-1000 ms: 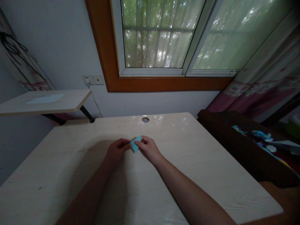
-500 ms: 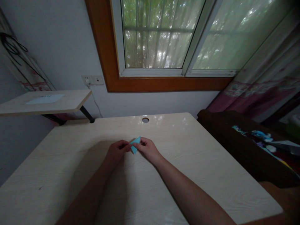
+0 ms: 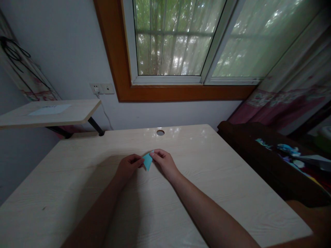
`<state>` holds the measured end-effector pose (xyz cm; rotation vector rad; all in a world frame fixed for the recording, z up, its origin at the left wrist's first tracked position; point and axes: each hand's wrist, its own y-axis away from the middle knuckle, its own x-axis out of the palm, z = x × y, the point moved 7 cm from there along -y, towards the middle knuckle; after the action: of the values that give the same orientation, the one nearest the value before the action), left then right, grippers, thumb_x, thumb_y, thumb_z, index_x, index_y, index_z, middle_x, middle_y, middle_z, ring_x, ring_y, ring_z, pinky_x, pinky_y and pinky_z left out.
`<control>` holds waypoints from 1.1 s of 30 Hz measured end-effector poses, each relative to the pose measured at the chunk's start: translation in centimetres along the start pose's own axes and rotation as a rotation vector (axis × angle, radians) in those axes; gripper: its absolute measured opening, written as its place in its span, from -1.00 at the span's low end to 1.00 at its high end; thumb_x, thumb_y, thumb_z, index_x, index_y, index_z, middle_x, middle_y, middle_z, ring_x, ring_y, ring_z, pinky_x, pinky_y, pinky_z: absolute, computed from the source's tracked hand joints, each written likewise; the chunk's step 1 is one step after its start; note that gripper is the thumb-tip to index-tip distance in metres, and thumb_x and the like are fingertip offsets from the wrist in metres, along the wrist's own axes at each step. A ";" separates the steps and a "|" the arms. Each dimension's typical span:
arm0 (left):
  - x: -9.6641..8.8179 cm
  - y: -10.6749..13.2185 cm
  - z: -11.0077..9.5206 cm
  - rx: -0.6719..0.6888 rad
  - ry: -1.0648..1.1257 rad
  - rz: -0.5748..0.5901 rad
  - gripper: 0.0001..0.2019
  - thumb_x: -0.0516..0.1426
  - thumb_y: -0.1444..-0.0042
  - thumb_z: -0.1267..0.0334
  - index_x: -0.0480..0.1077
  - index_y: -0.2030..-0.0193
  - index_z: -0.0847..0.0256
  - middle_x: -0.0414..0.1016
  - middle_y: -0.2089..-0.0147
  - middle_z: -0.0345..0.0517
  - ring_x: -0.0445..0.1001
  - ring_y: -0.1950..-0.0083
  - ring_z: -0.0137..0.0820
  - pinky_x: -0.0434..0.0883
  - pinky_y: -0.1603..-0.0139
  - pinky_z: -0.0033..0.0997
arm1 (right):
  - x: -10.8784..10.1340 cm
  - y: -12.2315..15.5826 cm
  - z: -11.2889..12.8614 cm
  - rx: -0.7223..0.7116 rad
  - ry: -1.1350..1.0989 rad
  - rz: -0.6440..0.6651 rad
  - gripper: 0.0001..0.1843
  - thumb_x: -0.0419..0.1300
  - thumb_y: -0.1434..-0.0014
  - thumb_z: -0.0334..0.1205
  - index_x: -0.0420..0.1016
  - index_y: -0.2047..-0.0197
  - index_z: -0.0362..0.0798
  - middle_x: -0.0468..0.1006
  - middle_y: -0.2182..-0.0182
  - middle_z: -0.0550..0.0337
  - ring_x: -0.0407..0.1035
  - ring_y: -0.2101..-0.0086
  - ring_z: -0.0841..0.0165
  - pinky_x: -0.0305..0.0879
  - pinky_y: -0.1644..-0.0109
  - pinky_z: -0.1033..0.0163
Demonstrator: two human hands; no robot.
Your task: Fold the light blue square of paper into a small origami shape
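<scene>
A small folded piece of light-blue paper (image 3: 147,162) is held between my two hands, over the far middle of the pale wooden desk (image 3: 165,206). Its lower end comes to a point that faces me. My left hand (image 3: 130,165) pinches its left corner between thumb and fingers. The thumb and index finger of my right hand (image 3: 163,160) are closed on its upper right corner. My fingers cover both of those corners, so the folds there are hidden.
A round cable hole (image 3: 160,132) lies near the desk's back edge. On the left a raised shelf (image 3: 77,113) carries a white sheet (image 3: 50,109). To the right stands a dark wooden piece of furniture (image 3: 248,148) with colourful items on it. A window (image 3: 178,38) is behind.
My right thumb and fingers have moved slightly up along the paper to its upper right corner. More of the paper's lower part shows now. My left hand keeps its pinch.
</scene>
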<state>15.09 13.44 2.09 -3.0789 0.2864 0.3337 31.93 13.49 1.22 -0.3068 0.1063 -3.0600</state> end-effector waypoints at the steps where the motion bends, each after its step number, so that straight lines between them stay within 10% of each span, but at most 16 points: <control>1: 0.1 0.0 0.0 0.000 -0.004 0.010 -0.77 0.23 0.00 0.09 0.51 0.41 0.24 0.52 0.48 -0.15 0.47 0.41 -0.38 0.39 0.31 -0.43 | 0.2 0.1 0.0 -0.002 0.025 0.032 -0.72 0.32 -0.04 -0.01 0.58 0.35 -0.07 0.53 0.45 0.19 0.35 0.42 0.36 0.26 0.27 0.26; 13: 0.2 0.1 0.2 -0.002 -0.020 0.032 -0.76 0.22 0.00 0.08 0.50 0.41 0.25 0.52 0.47 -0.15 0.45 0.40 -0.37 0.36 0.31 -0.44 | -1.6 -0.2 -0.1 -0.024 -0.087 -0.183 -0.71 0.28 -0.08 0.00 0.59 0.37 -0.08 0.51 0.49 0.18 0.33 0.44 0.37 0.24 0.30 0.27; 21: 0.0 0.2 -0.5 0.004 -0.019 0.016 -0.75 0.20 -0.02 0.07 0.49 0.43 0.24 0.50 0.48 -0.15 0.44 0.39 -0.37 0.37 0.30 -0.42 | 0.4 0.2 0.0 -0.042 0.106 0.058 -0.70 0.27 -0.10 0.03 0.58 0.36 -0.05 0.51 0.45 0.23 0.34 0.40 0.36 0.22 0.28 0.29; 33: 0.1 0.0 -0.1 0.018 0.001 0.023 -0.77 0.21 -0.03 0.09 0.48 0.41 0.24 0.49 0.47 -0.17 0.43 0.39 -0.40 0.35 0.30 -0.45 | 0.5 0.4 0.1 -0.024 0.167 0.058 -0.70 0.27 -0.09 0.05 0.58 0.41 -0.03 0.50 0.51 0.23 0.33 0.42 0.33 0.22 0.32 0.28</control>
<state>15.16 13.42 2.17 -3.0610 0.3233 0.3279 31.46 13.01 1.35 -0.0476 0.1566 -3.0238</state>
